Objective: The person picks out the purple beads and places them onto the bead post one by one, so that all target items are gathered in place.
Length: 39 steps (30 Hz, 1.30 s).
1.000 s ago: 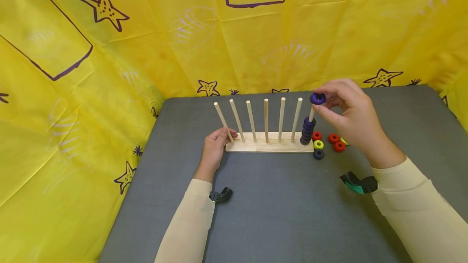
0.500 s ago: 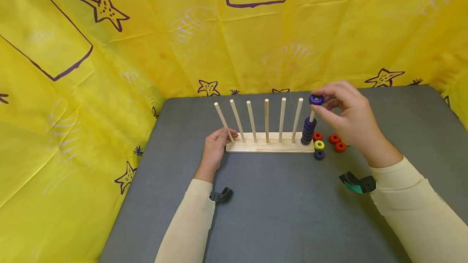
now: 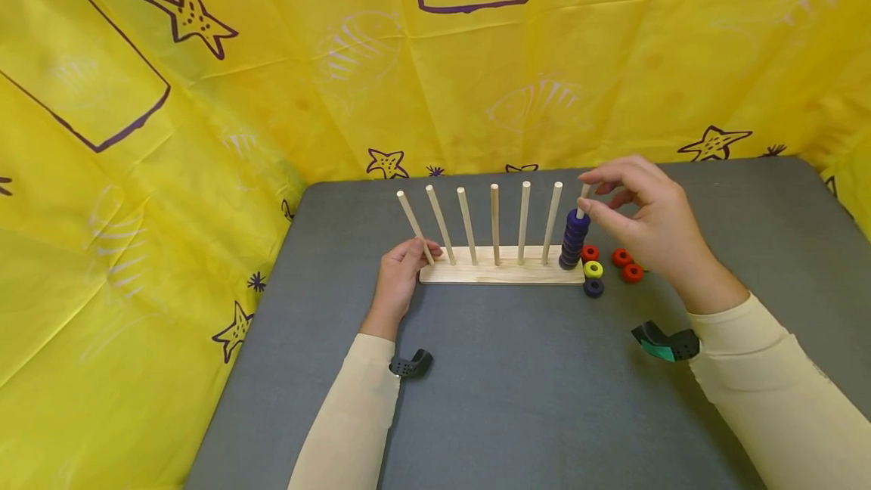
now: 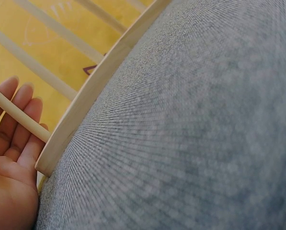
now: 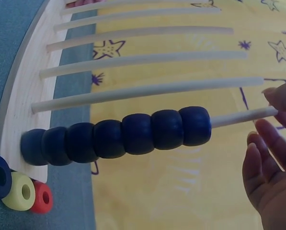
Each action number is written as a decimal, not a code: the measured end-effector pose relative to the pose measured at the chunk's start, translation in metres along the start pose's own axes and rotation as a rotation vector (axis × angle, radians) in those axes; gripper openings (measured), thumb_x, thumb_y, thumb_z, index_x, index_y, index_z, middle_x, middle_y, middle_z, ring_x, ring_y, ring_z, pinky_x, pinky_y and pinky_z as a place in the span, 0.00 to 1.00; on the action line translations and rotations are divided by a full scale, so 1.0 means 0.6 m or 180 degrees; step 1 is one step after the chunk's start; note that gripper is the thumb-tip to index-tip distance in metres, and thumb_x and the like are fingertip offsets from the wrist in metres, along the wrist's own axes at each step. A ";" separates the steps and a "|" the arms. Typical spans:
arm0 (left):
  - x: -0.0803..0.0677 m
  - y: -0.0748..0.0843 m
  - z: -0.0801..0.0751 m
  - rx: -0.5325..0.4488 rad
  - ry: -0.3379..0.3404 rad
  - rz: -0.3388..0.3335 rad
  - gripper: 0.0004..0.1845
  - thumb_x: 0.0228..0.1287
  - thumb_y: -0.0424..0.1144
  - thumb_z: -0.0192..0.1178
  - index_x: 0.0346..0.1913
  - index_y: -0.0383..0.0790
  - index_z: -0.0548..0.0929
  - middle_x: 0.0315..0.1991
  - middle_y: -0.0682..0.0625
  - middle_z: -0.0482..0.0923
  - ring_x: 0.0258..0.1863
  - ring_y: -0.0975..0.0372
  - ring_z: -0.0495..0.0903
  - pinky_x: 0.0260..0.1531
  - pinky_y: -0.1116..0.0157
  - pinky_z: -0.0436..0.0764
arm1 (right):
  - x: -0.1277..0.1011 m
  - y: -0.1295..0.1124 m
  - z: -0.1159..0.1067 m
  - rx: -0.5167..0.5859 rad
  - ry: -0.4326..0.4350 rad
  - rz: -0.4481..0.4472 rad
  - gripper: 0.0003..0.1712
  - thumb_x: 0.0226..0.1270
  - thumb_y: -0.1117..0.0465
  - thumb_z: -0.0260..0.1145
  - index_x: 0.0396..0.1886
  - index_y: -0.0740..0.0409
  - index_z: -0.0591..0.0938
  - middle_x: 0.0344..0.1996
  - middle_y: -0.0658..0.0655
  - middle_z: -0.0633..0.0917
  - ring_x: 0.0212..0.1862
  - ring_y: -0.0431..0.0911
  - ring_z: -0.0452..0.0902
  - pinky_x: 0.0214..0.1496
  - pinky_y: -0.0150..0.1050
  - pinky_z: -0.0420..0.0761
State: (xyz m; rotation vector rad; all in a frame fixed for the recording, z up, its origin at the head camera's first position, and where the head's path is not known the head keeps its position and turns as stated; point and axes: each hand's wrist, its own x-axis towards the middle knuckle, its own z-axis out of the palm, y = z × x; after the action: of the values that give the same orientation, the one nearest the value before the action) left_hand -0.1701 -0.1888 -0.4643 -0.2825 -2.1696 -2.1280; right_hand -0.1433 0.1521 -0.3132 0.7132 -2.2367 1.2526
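A wooden stand [image 3: 500, 272] with several upright pegs rests on the grey table. My left hand [image 3: 400, 274] holds its left end, with the fingers around the foot of the leftmost peg [image 4: 23, 117]. Dark blue beads [image 5: 138, 136] are stacked from the base up along the rightmost peg, whose upper end stays bare. At that peg's tip [image 5: 248, 116] is my right hand [image 3: 643, 206], thumb and fingers spread about it with no bead between them. Whether a fingertip touches the wood, I cannot tell. The other pegs carry no beads.
Beside the stand's right end lie a red bead [image 3: 590, 252], a yellow bead [image 3: 593, 269] and a dark blue bead [image 3: 593, 287]. More red beads [image 3: 632, 272] lie farther right, partly below my right hand. A yellow patterned cloth [image 3: 435, 97] hangs behind the table.
My right hand lowered a blue bead onto the rightmost peg and let it go; it now sits on top of the stack. My left hand stayed at the stand's left end.
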 end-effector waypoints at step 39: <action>0.001 -0.005 -0.001 0.0047 -0.0012 -0.0001 0.24 0.75 0.46 0.49 0.44 0.22 0.80 0.42 0.29 0.79 0.47 0.43 0.78 0.51 0.49 0.74 | -0.081 0.109 -0.006 0.1694 -0.0188 0.0412 0.20 0.78 0.65 0.42 0.57 0.75 0.72 0.47 0.73 0.76 0.45 0.56 0.74 0.44 0.35 0.74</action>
State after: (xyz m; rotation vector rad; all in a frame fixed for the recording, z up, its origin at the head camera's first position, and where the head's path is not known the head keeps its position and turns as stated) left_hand -0.1714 -0.1893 -0.4670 -0.2853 -2.1865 -2.1125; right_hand -0.1483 0.1942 -0.3828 0.8071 -2.0278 1.9486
